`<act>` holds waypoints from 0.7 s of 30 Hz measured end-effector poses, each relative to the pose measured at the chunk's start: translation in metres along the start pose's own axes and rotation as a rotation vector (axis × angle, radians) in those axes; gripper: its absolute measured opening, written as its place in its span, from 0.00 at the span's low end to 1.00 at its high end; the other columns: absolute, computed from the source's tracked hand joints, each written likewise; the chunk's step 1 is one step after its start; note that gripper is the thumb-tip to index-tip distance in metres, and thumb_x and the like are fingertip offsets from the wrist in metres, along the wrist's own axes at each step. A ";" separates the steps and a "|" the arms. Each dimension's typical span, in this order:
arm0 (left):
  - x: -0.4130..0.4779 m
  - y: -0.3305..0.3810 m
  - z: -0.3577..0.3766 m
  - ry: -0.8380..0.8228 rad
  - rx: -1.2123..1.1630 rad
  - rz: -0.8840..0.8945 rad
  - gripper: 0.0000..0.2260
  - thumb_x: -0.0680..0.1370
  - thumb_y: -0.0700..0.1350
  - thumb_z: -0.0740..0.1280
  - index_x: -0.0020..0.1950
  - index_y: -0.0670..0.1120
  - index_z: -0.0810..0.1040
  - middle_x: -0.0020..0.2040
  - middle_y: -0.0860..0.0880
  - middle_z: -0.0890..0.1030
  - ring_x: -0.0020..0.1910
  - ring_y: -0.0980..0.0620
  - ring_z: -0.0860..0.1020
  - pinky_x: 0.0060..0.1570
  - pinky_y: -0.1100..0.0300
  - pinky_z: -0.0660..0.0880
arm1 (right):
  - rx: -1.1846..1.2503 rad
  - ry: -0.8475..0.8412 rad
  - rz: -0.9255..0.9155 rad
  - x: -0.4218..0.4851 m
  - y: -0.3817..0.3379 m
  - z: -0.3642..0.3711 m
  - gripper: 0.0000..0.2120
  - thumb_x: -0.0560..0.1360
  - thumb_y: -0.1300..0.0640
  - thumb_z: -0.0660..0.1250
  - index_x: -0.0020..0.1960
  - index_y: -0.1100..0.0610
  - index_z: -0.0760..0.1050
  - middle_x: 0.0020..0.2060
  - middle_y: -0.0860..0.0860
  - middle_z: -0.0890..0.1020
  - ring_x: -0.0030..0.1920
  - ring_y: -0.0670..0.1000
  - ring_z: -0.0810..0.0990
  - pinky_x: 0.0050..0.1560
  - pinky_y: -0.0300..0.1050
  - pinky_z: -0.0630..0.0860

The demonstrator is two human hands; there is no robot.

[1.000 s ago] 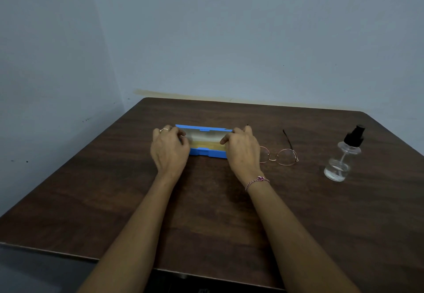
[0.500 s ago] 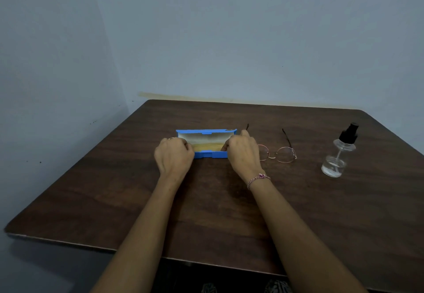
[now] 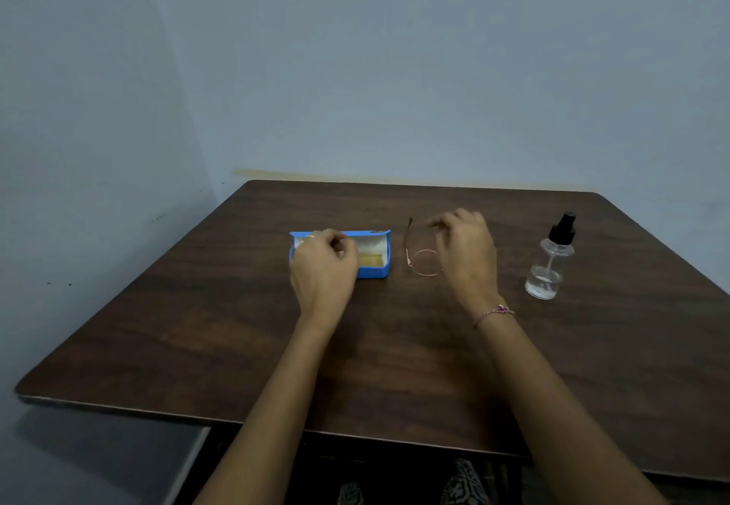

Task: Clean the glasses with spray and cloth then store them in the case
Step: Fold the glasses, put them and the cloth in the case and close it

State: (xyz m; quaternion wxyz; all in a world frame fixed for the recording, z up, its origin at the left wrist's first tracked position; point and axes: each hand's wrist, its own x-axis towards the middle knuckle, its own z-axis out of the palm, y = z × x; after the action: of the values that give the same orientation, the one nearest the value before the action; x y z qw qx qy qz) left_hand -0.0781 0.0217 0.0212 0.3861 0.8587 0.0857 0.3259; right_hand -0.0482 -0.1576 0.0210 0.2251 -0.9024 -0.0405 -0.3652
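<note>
Fingers [image 3: 339,244] of left hand [image 3: 322,267] curled inside open blue case [image 3: 374,273] — grip unclear; right hand [image 3: 466,255] loosely curled above glasses [image 3: 424,263] on bench [image 3: 237,326]

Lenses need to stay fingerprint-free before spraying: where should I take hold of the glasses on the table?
Pinch the glasses at the hinge corner, where the unfolded temple meets the lens rim, coming down from above with the right hand hovering there. The temple points away from you, leaving that thin metal corner exposed beside the glass.
</note>
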 end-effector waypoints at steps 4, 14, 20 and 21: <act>-0.020 0.034 0.041 -0.181 -0.134 0.034 0.11 0.75 0.42 0.63 0.53 0.42 0.81 0.48 0.44 0.83 0.50 0.46 0.80 0.49 0.56 0.73 | -0.054 -0.076 0.159 -0.007 0.037 -0.008 0.12 0.77 0.64 0.59 0.57 0.61 0.78 0.51 0.56 0.79 0.52 0.56 0.77 0.51 0.50 0.74; -0.046 0.047 0.095 -0.382 0.029 0.013 0.19 0.77 0.41 0.59 0.68 0.41 0.71 0.60 0.40 0.78 0.61 0.43 0.75 0.58 0.53 0.70 | 0.005 -0.178 0.306 -0.028 0.071 0.004 0.14 0.79 0.56 0.60 0.51 0.65 0.79 0.48 0.61 0.79 0.48 0.60 0.78 0.51 0.50 0.73; -0.043 0.040 0.097 -0.336 -0.102 0.004 0.16 0.77 0.40 0.60 0.64 0.40 0.76 0.56 0.41 0.81 0.58 0.43 0.77 0.58 0.55 0.70 | 0.191 -0.155 0.460 -0.027 0.079 0.004 0.23 0.80 0.52 0.58 0.34 0.67 0.74 0.37 0.62 0.80 0.39 0.57 0.77 0.40 0.45 0.67; -0.043 0.039 0.097 -0.316 -0.142 -0.005 0.14 0.77 0.40 0.60 0.61 0.40 0.78 0.54 0.40 0.82 0.56 0.43 0.78 0.56 0.55 0.71 | 0.236 -0.153 0.487 -0.027 0.081 0.004 0.24 0.80 0.51 0.58 0.35 0.69 0.75 0.36 0.62 0.81 0.38 0.58 0.79 0.40 0.46 0.70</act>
State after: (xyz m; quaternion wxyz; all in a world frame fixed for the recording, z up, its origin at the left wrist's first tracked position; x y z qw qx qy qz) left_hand -0.0542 -0.0815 -0.0191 0.4553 0.8696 0.0030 0.1912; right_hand -0.0460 -0.2255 -0.0303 0.4060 -0.8781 0.1183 -0.2239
